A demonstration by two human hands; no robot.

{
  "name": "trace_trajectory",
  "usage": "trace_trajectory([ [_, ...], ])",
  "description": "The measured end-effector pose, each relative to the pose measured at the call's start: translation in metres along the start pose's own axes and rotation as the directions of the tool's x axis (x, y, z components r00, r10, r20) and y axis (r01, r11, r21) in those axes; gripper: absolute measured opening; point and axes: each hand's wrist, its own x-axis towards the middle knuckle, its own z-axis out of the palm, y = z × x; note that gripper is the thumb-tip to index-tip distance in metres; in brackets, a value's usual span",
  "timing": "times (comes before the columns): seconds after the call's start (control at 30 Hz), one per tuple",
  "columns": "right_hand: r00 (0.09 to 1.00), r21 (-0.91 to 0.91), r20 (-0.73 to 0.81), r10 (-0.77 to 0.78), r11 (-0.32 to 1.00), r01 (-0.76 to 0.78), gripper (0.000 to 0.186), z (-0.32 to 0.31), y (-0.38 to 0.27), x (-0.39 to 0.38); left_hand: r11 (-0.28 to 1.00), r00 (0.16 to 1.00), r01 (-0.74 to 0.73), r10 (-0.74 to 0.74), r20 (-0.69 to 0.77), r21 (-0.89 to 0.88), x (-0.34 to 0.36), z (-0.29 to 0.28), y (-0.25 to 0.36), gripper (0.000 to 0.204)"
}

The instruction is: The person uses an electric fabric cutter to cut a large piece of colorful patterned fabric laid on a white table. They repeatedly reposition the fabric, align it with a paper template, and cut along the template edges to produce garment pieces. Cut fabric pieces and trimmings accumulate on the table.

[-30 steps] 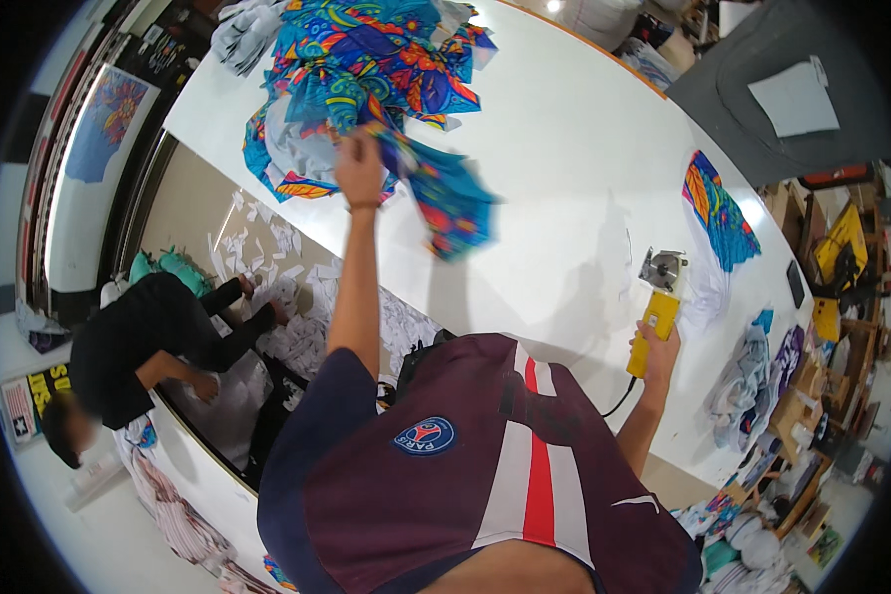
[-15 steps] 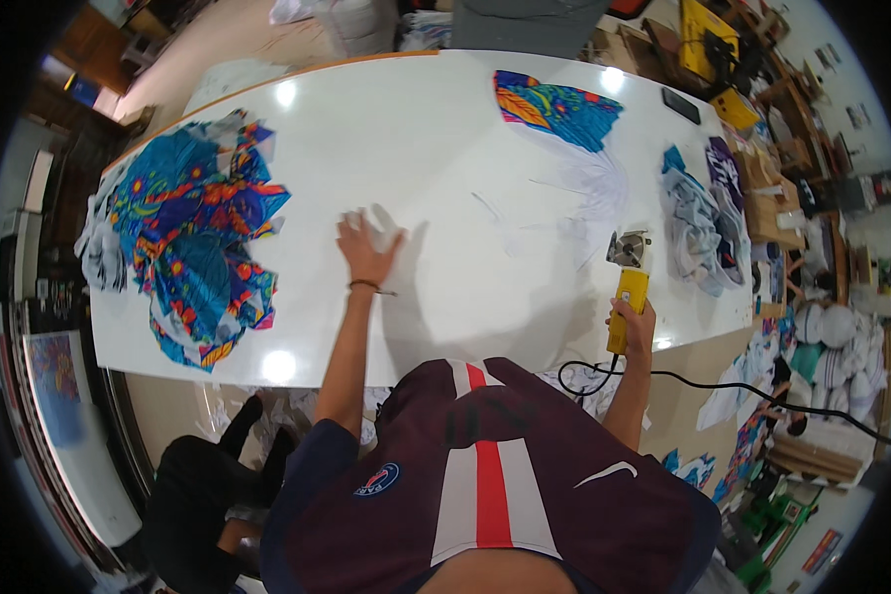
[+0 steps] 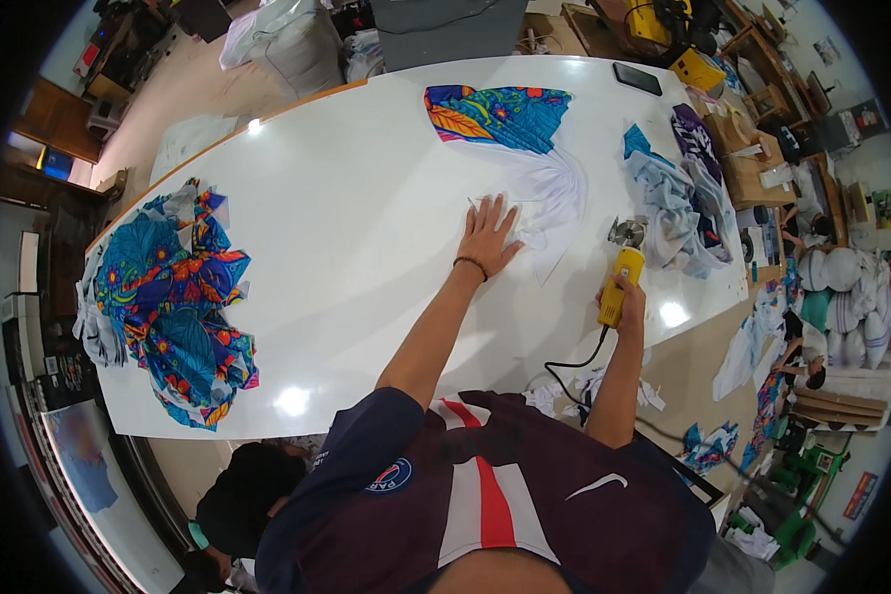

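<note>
My left hand (image 3: 489,238) lies flat with fingers spread at the left edge of a piece of fabric (image 3: 525,121). This piece is printed in blue, orange and other bright colours at its far end, and its plain white part trails toward me in folds. In my right hand (image 3: 624,299) is a yellow handheld rotary fabric cutter (image 3: 622,282), gripped round its body. Its metal blade head points away from me, right of the white folds and apart from them. A black cord runs from the cutter's near end down past the table edge.
A pile of colourful printed fabric pieces (image 3: 173,307) covers the white table's (image 3: 337,247) left end. Pale and purple cloth scraps (image 3: 675,203) lie right of the cutter. A black phone (image 3: 638,78) rests near the far right edge. Another person (image 3: 243,500) is low at the lower left.
My left hand has moved right, from bare table to the white fabric. The view has shifted and turned. The cutter stays in my right hand.
</note>
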Motion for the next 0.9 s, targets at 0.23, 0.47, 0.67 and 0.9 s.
trace_trajectory([
  [0.23, 0.987, 0.081, 0.147, 0.057, 0.994, -0.070, 0.042, -0.025, -0.001, 0.032, 0.927, 0.994, -0.106, 0.088, -0.067, -0.360, -0.058, -0.004, -0.027, 0.031],
  [0.47, 0.980, 0.006, 0.192, 0.051, 0.999, -0.053, 0.042, -0.027, -0.008, 0.026, 0.972, 0.985, 0.140, -0.156, -0.074, -0.190, -0.302, -0.066, -0.035, 0.026],
  [0.67, 0.976, 0.009, 0.208, 0.061, 0.998, -0.064, 0.046, -0.028, -0.009, 0.028, 0.834, 0.833, 0.551, -0.547, -0.085, 0.030, -0.503, -0.131, -0.039, 0.016],
  [0.9, 0.970, 0.004, 0.242, 0.040, 0.999, -0.042, 0.045, -0.031, -0.005, 0.034, 0.301, -0.395, 0.711, -0.576, 0.716, 0.635, -0.505, -0.184, -0.108, 0.053],
])
